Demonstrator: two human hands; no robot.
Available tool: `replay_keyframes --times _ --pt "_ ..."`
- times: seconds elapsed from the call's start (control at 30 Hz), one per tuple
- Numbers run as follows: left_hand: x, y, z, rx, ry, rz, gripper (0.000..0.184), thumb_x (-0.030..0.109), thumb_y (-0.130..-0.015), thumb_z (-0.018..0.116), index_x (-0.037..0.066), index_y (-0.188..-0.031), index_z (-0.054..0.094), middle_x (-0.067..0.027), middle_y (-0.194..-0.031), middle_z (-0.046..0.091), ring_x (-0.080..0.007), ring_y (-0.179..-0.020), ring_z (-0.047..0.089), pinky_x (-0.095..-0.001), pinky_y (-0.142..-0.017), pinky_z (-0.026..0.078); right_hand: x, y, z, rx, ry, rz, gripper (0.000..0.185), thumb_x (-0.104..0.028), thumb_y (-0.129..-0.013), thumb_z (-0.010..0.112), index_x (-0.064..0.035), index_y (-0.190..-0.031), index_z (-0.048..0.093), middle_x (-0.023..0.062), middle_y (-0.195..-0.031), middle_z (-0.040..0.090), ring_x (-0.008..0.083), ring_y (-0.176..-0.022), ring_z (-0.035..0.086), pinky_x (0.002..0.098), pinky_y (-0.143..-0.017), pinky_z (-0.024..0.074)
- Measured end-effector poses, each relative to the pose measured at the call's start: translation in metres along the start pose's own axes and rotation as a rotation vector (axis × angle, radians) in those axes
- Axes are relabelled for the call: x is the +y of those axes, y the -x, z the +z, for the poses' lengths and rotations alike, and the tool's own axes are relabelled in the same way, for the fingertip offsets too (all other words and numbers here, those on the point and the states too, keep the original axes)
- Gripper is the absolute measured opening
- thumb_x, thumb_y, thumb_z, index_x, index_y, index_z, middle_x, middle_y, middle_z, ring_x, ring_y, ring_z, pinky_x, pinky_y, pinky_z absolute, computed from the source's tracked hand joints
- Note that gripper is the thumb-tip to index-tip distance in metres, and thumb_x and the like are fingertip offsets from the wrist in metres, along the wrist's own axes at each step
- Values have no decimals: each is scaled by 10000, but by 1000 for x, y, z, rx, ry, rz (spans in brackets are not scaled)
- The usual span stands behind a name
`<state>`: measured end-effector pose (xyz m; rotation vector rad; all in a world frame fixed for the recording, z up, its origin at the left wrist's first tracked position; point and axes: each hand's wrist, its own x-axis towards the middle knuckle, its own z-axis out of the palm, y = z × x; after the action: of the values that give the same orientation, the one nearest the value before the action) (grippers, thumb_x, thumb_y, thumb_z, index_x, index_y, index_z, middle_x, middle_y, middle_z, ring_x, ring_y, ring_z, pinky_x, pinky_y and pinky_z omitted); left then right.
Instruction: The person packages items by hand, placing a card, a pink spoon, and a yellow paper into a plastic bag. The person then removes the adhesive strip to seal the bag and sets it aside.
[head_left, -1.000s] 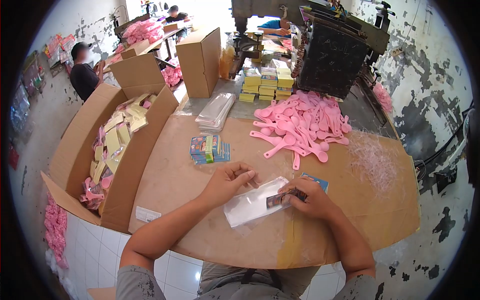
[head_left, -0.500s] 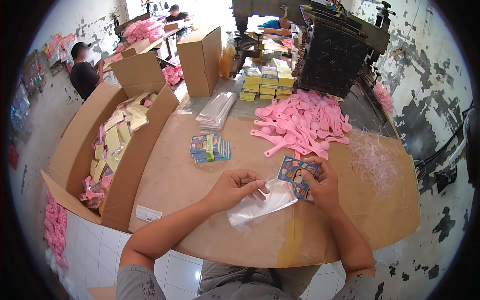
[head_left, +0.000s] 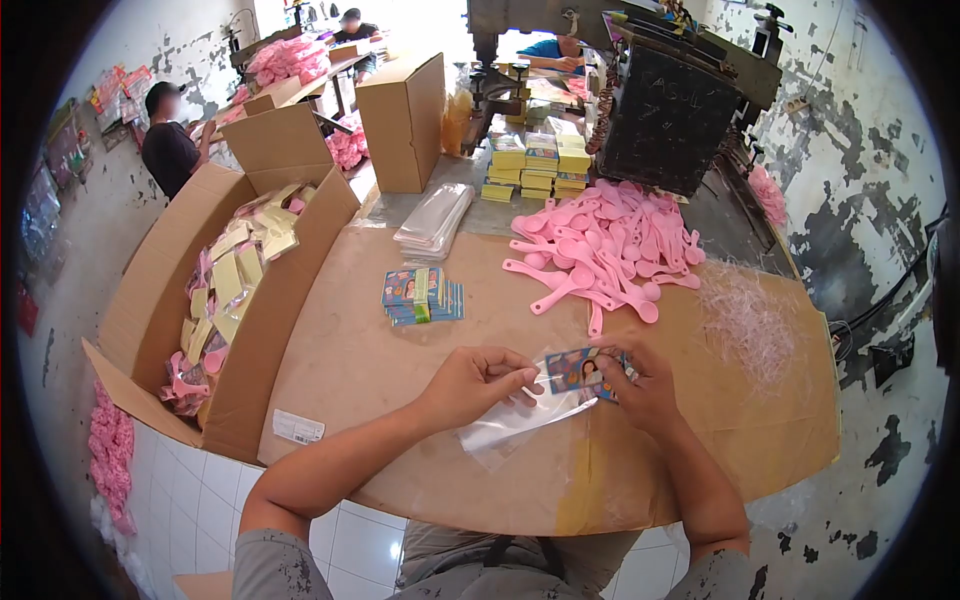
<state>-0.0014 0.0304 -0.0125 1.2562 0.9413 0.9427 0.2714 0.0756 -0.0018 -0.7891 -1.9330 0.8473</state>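
Observation:
My right hand (head_left: pixel 648 385) is closed on a small blue printed card (head_left: pixel 572 372), slightly blurred, with part of another blue card at its right edge. The card's left end is at the upper edge of a clear plastic bag (head_left: pixel 515 432); whether it is inside, I cannot tell. My left hand (head_left: pixel 480 388) pinches the bag's upper left edge between thumb and fingers. A banded stack of blue cards (head_left: pixel 420 298) sits beyond my left hand. Beyond my right hand is a heap of pink plastic scoops (head_left: pixel 610 240).
Clear bags (head_left: pixel 434 222) lie stacked at the back. An open cardboard box (head_left: pixel 280 320) of packed items stands left. Plastic shreds (head_left: pixel 750 320) lie right. Behind are card stacks (head_left: pixel 540 165), a black machine box (head_left: pixel 660 110) and people, one (head_left: pixel 170 150) at left.
My right hand has brought the card left and down to the bag's upper edge, turning it flatter. The left hand has barely moved.

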Motion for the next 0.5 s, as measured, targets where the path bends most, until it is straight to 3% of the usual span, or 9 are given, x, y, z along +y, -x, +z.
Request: replay_keyframes --times 0.03,0.13,0.23,0.33,0.43,0.5 --pt "0 1 1 -12 -1 16 239 147 -1027 677 -43 -1171 688 -124 -1021 783 -161 -897 763 -270 -770 595 1 -1 -2 -72 132 -75 315 3 -958 697 -25 -1254 590 102 -1041 709 150 -962 698 305 -818 571" --pt "-2 4 5 -63 -246 117 228 103 -1028 665 -63 -1184 675 -124 -1032 776 -154 -915 755 -285 -817 604 -4 3 12 -45 -60 132 314 -7 -949 713 -24 -1245 608 97 -1019 712 133 -906 689 293 -782 561" --pt "-2 6 7 -91 -307 90 210 86 -1029 659 -64 -1176 673 -109 -1044 769 -137 -925 742 -284 -817 597 -11 5 22 87 -287 167 338 -23 -938 733 -35 -1258 623 83 -1017 718 120 -865 674 274 -750 548" --pt "-5 4 10 -66 -126 60 208 93 -1042 641 -57 -1183 668 -90 -1056 765 -114 -927 721 -262 -811 580 -7 6 26 144 -360 190 218 -93 -955 735 -28 -1155 679 73 -1006 713 142 -845 670 285 -758 544" --pt "-6 2 8 -79 -148 100 217 111 -1052 633 -43 -1202 663 -73 -1045 762 -91 -929 700 -245 -797 565 -3 7 17 -45 -47 66 163 -168 -985 707 -13 -1036 710 105 -1016 712 205 -927 691 337 -820 550" --pt "-4 3 8 -62 -192 28 226 131 -1055 633 -33 -1206 663 -69 -1033 760 -82 -915 689 -238 -789 561 -6 1 16 -189 -77 -54 193 -199 -990 691 -8 -988 723 120 -1059 706 231 -991 678 368 -866 536"
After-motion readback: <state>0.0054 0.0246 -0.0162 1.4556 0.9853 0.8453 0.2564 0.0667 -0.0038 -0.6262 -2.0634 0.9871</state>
